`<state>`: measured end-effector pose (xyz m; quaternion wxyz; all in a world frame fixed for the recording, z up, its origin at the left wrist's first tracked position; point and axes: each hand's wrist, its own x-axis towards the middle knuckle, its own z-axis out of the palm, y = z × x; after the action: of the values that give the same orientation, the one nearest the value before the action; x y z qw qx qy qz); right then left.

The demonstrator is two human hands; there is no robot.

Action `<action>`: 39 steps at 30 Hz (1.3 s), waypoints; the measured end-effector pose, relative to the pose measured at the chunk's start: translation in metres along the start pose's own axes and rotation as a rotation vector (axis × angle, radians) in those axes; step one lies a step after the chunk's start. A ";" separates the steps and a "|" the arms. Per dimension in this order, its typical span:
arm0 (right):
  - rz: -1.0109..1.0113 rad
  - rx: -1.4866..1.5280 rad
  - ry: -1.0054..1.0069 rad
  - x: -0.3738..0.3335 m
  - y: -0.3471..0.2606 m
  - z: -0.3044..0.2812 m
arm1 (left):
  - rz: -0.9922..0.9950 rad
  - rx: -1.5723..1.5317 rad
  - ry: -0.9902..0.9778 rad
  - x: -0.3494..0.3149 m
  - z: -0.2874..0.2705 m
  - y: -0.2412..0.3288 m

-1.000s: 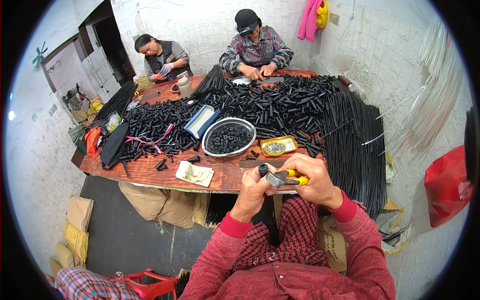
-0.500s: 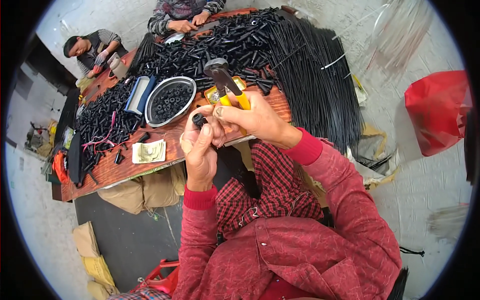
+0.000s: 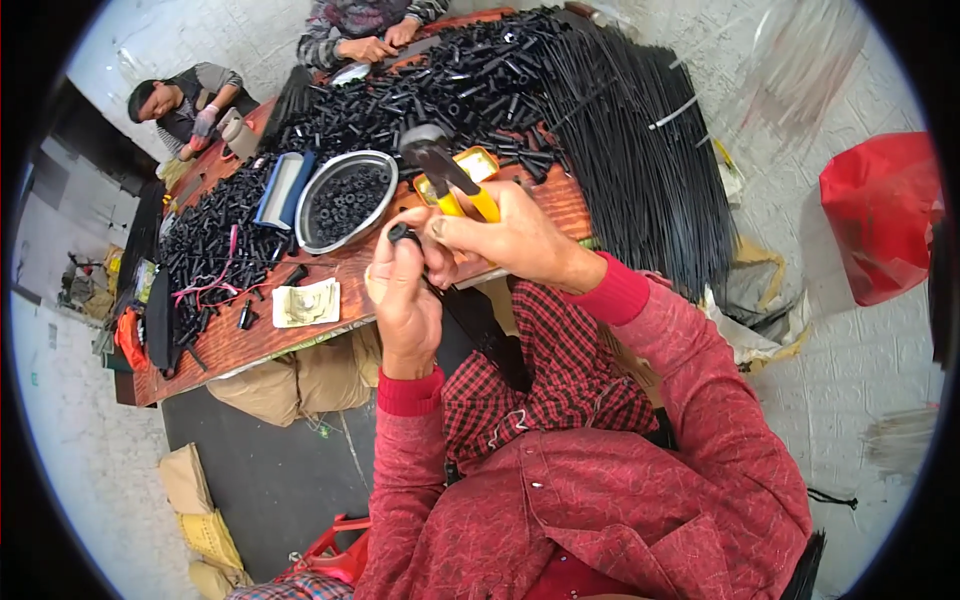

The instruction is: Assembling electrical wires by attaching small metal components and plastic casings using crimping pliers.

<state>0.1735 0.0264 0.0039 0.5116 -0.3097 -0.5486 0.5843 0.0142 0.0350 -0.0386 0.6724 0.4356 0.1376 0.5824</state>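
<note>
My left hand [image 3: 408, 318] pinches a small black tubular piece [image 3: 401, 233] between thumb and fingers, its round end facing up. Close beside it, my right hand [image 3: 520, 238] grips pliers [image 3: 432, 155] with yellow handles and a dark metal head pointing up and away. The right thumb and fingertips meet the left fingers around the piece, and part of it is hidden there. Just beyond the hands, a yellow box [image 3: 488, 163] lies partly behind the pliers. Left of it, an oval metal-rimmed bowl [image 3: 391, 185] holds many small black rings.
Heaps of black tubular parts [image 3: 450, 80] cover the wooden table [image 3: 250, 340]. Long black rods [image 3: 650, 150] lie at right. A blue-and-white box [image 3: 285, 190] and a paper stack [image 3: 306, 303] lie at left. Two people [image 3: 365, 40] work across the table. A red bag [image 3: 880, 215] hangs at far right.
The view has shifted slightly. The black piece has tilted a little between my left fingers, and its round end shows differently. Both hands keep their hold.
</note>
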 end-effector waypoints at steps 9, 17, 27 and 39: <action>0.023 -0.058 0.015 -0.009 -0.002 -0.002 | -0.076 -0.127 -0.058 -0.004 -0.003 0.001; 0.078 -0.082 -0.024 -0.010 -0.010 -0.002 | -0.067 -0.080 -0.020 -0.003 -0.001 0.005; -0.251 -0.821 0.189 -0.007 -0.010 -0.001 | -0.045 0.017 0.105 -0.003 0.002 0.005; -0.657 -0.987 -0.013 -0.007 -0.023 -0.007 | -0.114 -0.032 0.052 -0.009 -0.008 0.000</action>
<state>0.1884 0.0191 0.0233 0.4579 -0.3212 -0.8257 0.0729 0.0062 0.0297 -0.0460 0.7075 0.4011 0.1700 0.5564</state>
